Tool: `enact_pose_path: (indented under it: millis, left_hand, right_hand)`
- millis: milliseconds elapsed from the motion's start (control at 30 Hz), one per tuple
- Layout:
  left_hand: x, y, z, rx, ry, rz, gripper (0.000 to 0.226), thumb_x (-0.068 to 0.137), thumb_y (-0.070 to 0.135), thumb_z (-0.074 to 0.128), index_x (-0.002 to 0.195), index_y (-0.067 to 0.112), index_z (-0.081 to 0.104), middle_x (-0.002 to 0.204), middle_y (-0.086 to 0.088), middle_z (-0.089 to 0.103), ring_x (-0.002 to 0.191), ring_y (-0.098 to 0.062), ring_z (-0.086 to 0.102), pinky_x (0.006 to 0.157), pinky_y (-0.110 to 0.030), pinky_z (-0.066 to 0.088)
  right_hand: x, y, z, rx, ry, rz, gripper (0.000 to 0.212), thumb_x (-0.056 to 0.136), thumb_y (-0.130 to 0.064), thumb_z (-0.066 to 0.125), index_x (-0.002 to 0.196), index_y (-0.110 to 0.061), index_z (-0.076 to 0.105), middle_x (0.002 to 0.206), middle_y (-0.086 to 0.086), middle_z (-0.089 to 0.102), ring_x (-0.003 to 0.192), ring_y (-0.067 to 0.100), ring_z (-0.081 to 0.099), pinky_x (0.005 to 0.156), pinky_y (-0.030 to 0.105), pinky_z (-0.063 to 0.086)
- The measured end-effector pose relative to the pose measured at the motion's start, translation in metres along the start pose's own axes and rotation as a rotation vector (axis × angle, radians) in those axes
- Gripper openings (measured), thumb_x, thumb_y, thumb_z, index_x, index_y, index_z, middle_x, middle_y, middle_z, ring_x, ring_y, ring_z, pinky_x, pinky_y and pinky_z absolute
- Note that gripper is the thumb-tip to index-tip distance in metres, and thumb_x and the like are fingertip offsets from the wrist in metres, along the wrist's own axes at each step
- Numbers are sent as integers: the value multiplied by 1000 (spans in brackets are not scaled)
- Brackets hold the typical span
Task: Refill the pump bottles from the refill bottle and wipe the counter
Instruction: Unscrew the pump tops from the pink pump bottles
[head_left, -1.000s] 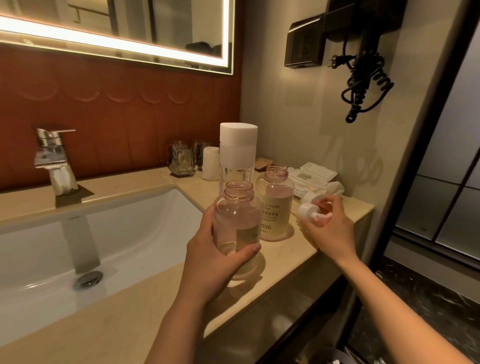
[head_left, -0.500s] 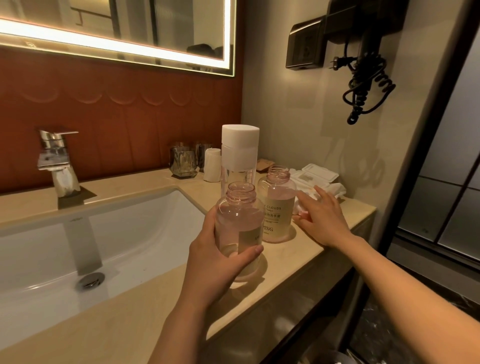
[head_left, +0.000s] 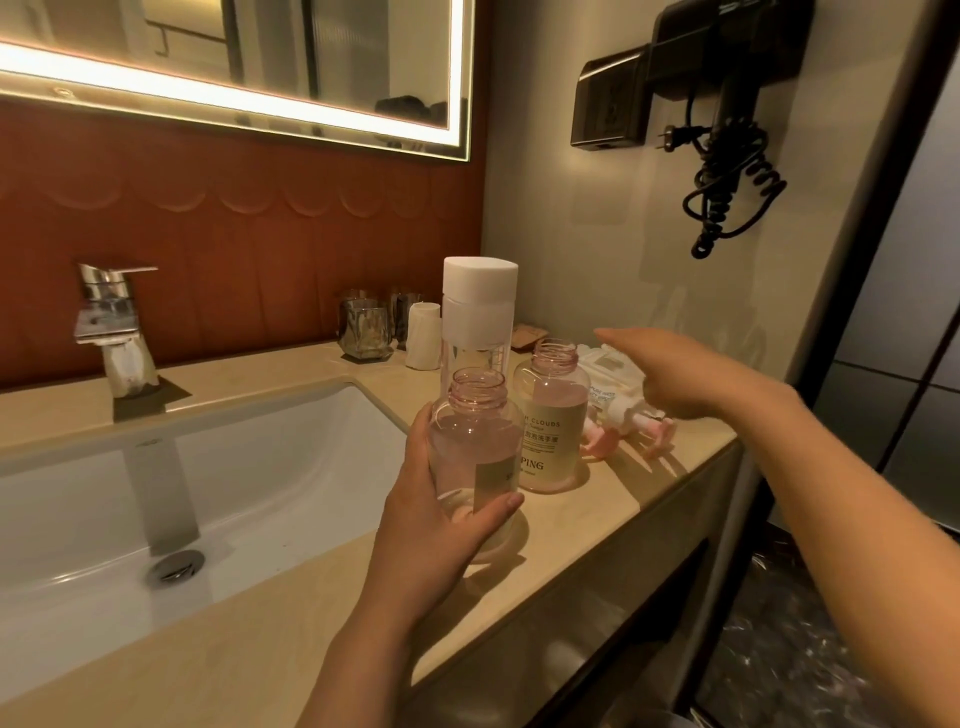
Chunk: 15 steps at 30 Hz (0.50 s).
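Near pump bottle (head_left: 470, 421), neck open, looks seated on the tabletop (head_left: 628, 499) by the sink edge. Our left hand (head_left: 431, 530) wraps its lower body, likely to steady it for pouring. Second pump bottle (head_left: 553, 421) sits just behind, also uncapped and part full. Refill bottle (head_left: 478, 317) stands behind both with its white cap on, so no pour yet. Our right hand (head_left: 675, 374) is empty with fingers straight, above the pump heads (head_left: 597, 441) parked clear of the necks.

Clear pink-tinted pump bottles (head_left: 475, 447) with cream labels, white-capped refill bottle (head_left: 479, 317), beige counter (head_left: 291, 613), white sink (head_left: 234, 467), scalloped rust-red wall panel (head_left: 249, 228), black hairdryer (head_left: 727, 67)
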<state>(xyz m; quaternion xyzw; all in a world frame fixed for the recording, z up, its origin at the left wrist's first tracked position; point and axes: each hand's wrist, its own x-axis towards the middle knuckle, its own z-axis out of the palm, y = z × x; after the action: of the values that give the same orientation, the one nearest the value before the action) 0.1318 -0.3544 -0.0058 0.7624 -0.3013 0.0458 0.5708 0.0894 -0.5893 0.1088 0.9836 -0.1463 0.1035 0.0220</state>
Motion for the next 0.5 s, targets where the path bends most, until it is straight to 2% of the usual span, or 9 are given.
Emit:
enact_pose_path:
  millis: [33, 100, 200, 233, 333, 433, 500]
  left_hand:
    - [1, -2, 0, 7, -4, 2, 111, 54, 64, 71, 143, 46, 6, 151, 17, 26, 136, -11, 33, 108, -44, 37]
    - [1, -4, 0, 6, -8, -2, 115, 55, 67, 70, 144, 47, 0, 153, 17, 24, 137, -11, 31, 109, -45, 36]
    - [1, -4, 1, 4, -19, -16, 117, 54, 69, 69, 144, 48, -3, 153, 16, 23, 138, -12, 30, 109, -46, 35]
    - [1, -4, 1, 2, -22, -23, 117, 54, 70, 69, 144, 48, -3, 153, 16, 23, 138, -13, 29, 109, -47, 35]
    - [1, -3, 0, -19, -24, -32, 119, 52, 70, 71, 143, 50, -3, 154, 16, 22, 139, -14, 28, 109, -48, 34]
    - [1, -1, -1, -25, -19, -52, 125, 47, 70, 71, 143, 50, -6, 155, 16, 17, 141, -13, 23, 112, -46, 30]
    - [0, 3, -1, -43, -13, -73, 127, 44, 70, 69, 143, 50, -7, 155, 17, 14, 141, -12, 21, 113, -44, 27]
  right_hand:
    - [0, -10, -12, -6, 49, -2, 73, 87, 10, 43, 147, -27, 25, 149, 4, 34, 131, 25, 39, 104, 40, 39]
    - [4, -29, -33, 46, 132, -43, 60, 91, 5, 41, 141, -27, 36, 143, 6, 42, 122, 26, 48, 96, 38, 46]
    - [17, -55, -55, 255, 261, -155, 40, 98, -18, 44, 138, -24, 41, 141, 6, 46, 125, 23, 46, 98, 33, 41]
    - [22, -63, -60, 330, 292, -183, 40, 98, -28, 45, 137, -22, 41, 140, 5, 47, 125, 22, 46, 96, 29, 39]
    - [42, -88, -66, 448, 247, -203, 57, 92, -49, 48, 140, -21, 36, 142, 5, 43, 126, 22, 44, 86, 25, 36]
    - [63, -107, -63, 402, 129, -163, 74, 86, -59, 51, 144, -18, 30, 147, 8, 37, 129, 26, 41, 88, 29, 38]
    - [73, -115, -57, 350, 105, -108, 80, 83, -60, 55, 142, -12, 32, 142, 10, 41, 119, 26, 47, 80, 27, 42]
